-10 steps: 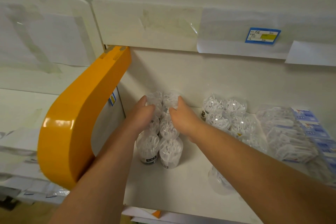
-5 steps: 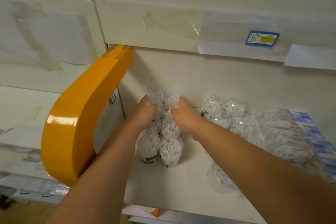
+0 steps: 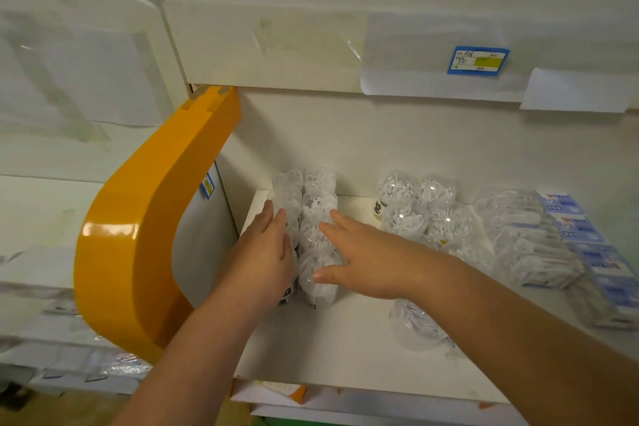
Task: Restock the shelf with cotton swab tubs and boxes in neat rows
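Two rows of tubs (image 3: 316, 235) sit on the shelf (image 3: 332, 339). Your left hand (image 3: 264, 252) and right hand (image 3: 363, 256), fingers straight, flank them, grasping nothing.

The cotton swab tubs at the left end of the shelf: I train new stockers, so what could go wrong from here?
1. Both hands, left hand and right hand, flank the two rows of tubs with straight fingers; an uneven squeeze could tip the tall front tub.
2. A loose tub lies under the right forearm near the shelf front; the arm may knock it off as it draws back.
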Motion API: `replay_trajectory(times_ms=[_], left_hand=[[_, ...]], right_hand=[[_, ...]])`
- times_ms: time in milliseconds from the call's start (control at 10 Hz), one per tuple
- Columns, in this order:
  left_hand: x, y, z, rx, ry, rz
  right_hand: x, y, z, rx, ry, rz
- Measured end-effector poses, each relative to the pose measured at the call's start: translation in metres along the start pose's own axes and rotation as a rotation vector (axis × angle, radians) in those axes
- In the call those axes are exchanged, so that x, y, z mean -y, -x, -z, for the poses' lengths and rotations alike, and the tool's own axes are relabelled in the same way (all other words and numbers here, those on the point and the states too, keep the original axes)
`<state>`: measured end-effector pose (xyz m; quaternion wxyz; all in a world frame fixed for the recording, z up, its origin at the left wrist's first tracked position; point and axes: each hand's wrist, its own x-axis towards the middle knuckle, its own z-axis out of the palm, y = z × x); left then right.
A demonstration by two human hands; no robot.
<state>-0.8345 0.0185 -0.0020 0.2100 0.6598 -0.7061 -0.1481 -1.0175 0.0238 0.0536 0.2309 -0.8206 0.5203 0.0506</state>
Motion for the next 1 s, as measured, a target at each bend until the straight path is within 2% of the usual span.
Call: replay_trajectory(times_ms=[500, 700, 800, 1000], left_hand=[[0.007, -0.004, -0.006, -0.033, -0.038, -0.065], [0.010, -0.005, -0.013, -0.069, -0.038, -0.111], [0.010, -0.005, -0.013, -0.083, -0.076, -0.111], [0.004, 0.001, -0.005, -0.198, -0.064, -0.152]], right_hand=[[0.004, 0.015, -0.013, -0.089, -0.063, 0.019], [0.002, 0.017, -0.025, -0.217, 0.012, -0.016], [0.002, 0.017, -0.028, -0.230, 0.040, -0.040], [0.008, 0.032, -0.018, -0.307, 0.010, -0.021]])
